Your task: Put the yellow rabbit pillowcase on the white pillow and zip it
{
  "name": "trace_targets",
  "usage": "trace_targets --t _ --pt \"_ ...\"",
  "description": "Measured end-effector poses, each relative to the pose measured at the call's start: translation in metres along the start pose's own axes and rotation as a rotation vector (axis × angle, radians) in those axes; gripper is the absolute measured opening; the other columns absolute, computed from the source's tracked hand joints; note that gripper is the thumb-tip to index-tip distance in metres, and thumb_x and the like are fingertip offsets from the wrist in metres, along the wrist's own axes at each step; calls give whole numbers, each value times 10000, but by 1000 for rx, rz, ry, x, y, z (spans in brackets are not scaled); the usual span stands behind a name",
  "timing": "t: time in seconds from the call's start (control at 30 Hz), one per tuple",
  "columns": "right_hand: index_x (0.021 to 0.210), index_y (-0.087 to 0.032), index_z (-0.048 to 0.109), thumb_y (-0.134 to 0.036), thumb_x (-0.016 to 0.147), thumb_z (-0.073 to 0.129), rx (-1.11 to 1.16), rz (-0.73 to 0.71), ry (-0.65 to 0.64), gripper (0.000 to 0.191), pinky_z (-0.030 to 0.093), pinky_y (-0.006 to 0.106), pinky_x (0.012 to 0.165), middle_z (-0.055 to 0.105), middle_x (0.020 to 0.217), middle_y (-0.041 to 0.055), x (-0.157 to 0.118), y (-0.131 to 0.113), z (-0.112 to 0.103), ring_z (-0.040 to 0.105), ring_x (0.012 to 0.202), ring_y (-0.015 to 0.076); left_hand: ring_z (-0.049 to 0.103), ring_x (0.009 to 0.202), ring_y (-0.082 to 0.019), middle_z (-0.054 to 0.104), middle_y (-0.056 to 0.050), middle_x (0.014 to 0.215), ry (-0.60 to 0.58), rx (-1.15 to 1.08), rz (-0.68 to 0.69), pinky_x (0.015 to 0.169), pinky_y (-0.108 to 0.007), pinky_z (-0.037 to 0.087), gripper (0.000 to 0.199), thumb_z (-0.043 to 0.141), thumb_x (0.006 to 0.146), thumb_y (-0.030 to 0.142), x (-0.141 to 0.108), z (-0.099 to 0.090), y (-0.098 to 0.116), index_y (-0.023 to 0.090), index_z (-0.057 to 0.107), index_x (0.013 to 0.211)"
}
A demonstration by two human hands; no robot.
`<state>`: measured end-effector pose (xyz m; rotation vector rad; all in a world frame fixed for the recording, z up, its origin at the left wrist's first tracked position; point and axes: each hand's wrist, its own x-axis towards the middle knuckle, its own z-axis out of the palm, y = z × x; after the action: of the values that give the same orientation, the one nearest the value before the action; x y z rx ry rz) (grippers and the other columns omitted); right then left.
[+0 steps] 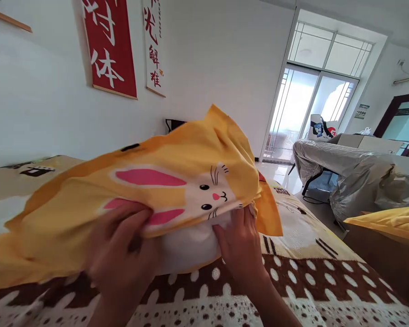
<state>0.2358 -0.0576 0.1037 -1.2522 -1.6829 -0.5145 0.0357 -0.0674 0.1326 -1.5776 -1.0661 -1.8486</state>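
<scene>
A yellow pillowcase [197,150] printed with a white rabbit with pink ears lies in front of me, raised at its far right corner. Through its near-side opening shows a white pillow [187,247], partly inside the case. My left hand [126,245] is closed on the edge of the pillowcase by the rabbit's ears, slightly blurred. My right hand [240,243] reaches to the opening at the right end; its fingertips are tucked under the fabric against the pillow, and what they grip is partly hidden.
Beneath lies a brown and cream patterned blanket [313,272]. At the right is a box [381,259] with yellow fabric [391,225] on top. Farther off stands a table [361,163] under silvery plastic sheeting. Scrolls [111,45] hang on the wall.
</scene>
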Motion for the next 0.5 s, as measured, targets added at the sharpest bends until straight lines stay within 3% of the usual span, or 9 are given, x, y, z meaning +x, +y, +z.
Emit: trace_targets --t 0.07,0.13,0.23,0.3,0.4,0.5 --pt "1222 -61 463 -195 844 492 -137 -2 -91 402 499 426 798 581 1156 227 -6 -2 -2 573 1043 322 584 865 -181 595 -56 934 -143 97 169 806 -296 461 168 550 789 58 -8 21 0 178 606 891" --pt "1071 -92 561 -110 815 470 -203 -21 -175 272 502 384 702 649 978 168 -15 -7 -6 630 859 281 589 855 -186 596 -78 929 -264 94 273 783 -294 464 147 511 833 66 -20 40 3 158 599 906" --pt "777 -156 596 -119 796 500 -180 -66 -233 104 470 350 567 626 710 82 -27 -17 -8 597 622 235 573 848 -195 599 -97 921 -299 13 373 774 -314 457 144 475 862 72 -36 57 13 138 600 892" --pt "821 -134 623 -126 782 532 -158 -118 -209 100 480 367 587 636 734 97 -30 -24 -3 598 648 247 552 844 -202 599 -117 920 -306 -25 423 773 -330 453 143 463 878 89 -41 59 23 119 601 902" --pt "1063 -92 614 -145 799 548 -116 -225 -184 277 494 434 750 668 936 146 -30 -27 14 612 842 293 514 837 -227 619 -129 904 -287 7 457 780 -375 423 138 479 875 98 -40 49 34 112 606 929" --pt "1159 -165 586 -191 865 509 -13 -284 -208 305 478 435 832 678 1010 116 -32 -16 36 609 923 280 474 784 -227 635 -125 873 -253 6 473 732 -380 387 173 462 868 84 -38 37 41 116 607 959"
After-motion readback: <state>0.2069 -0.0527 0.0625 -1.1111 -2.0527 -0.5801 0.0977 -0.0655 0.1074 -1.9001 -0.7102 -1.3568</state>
